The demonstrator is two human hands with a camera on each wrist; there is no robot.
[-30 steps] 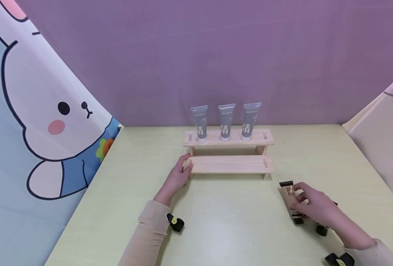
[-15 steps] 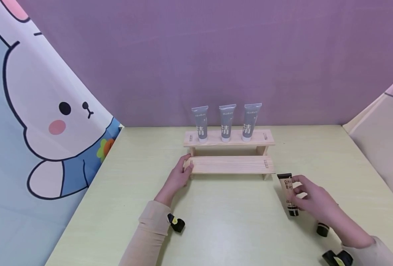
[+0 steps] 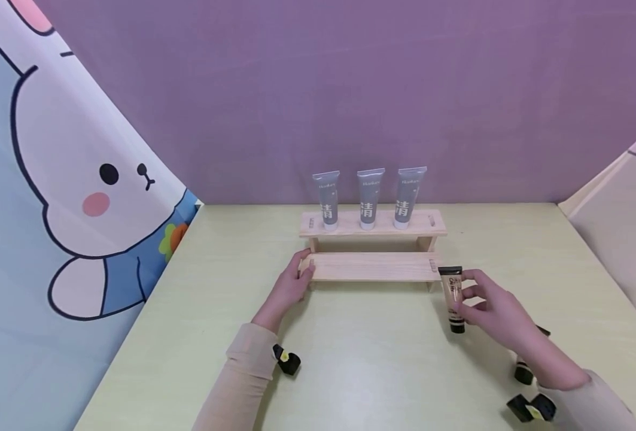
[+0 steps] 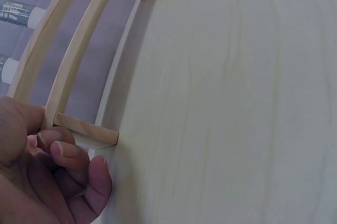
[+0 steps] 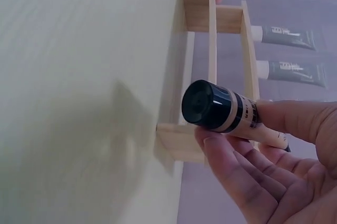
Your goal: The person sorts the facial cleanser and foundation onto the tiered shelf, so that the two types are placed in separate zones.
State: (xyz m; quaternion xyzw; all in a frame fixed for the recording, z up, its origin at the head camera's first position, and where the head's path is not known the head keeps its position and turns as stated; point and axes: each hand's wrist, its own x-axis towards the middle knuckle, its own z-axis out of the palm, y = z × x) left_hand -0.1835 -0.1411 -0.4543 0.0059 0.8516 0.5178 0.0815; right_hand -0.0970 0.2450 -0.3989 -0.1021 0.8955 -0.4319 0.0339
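Note:
A two-step wooden rack (image 3: pixel 374 266) stands at the table's back, three grey tubes (image 3: pixel 368 200) upright along its upper step. The left hand (image 3: pixel 291 286) grips the lower step's left end, thumb on top; in the left wrist view its other fingers (image 4: pixel 79 161) curl beside the rack's leg. Pinched between right thumb and fingers, a beige tube (image 3: pixel 453 299) with black cap hangs cap down, off the table, by the rack's lower right corner. The right hand (image 3: pixel 492 311) holds it from the right; its black cap (image 5: pixel 202 104) faces the right wrist camera.
Another black-capped tube (image 3: pixel 523 372) lies on the table, partly hidden under the right forearm. Black wrist devices (image 3: pixel 286 360) show by both sleeves. A purple cloth (image 3: pixel 377 90) hangs behind the table, and a cartoon-print cloth (image 3: pixel 81 239) is at the left.
The right hand has lifted the beige tube and carried it left and toward the rack, its cap now pointing nearly straight down. The left hand keeps its grip on the rack.

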